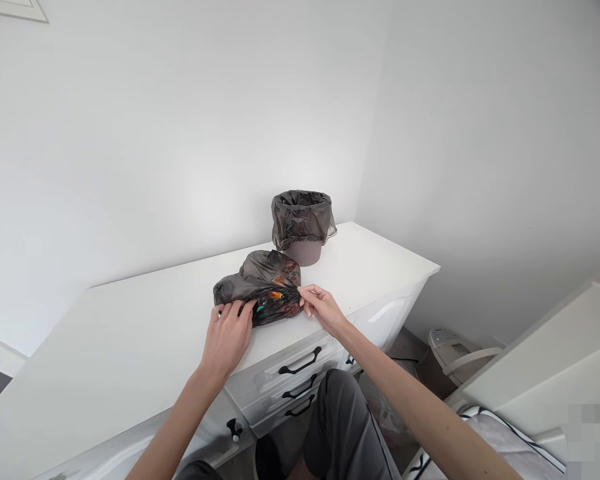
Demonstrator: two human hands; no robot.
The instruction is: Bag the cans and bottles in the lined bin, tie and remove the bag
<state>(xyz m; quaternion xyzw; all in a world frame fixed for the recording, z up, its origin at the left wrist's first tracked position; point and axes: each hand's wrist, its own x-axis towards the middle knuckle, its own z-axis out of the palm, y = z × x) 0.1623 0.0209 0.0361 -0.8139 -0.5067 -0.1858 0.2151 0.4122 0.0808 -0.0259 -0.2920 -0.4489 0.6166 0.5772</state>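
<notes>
Black plastic bag (contents illegible) is pinched by right hand, left hand curled against it.

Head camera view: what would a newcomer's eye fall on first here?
Probably the dark see-through bag on the white cabinet top, bright orange showing through: the right hand pinches its right side, the left hand touches its near left part. Next, likely the bin behind it to the right, a dark liner draped over its rim.
</notes>
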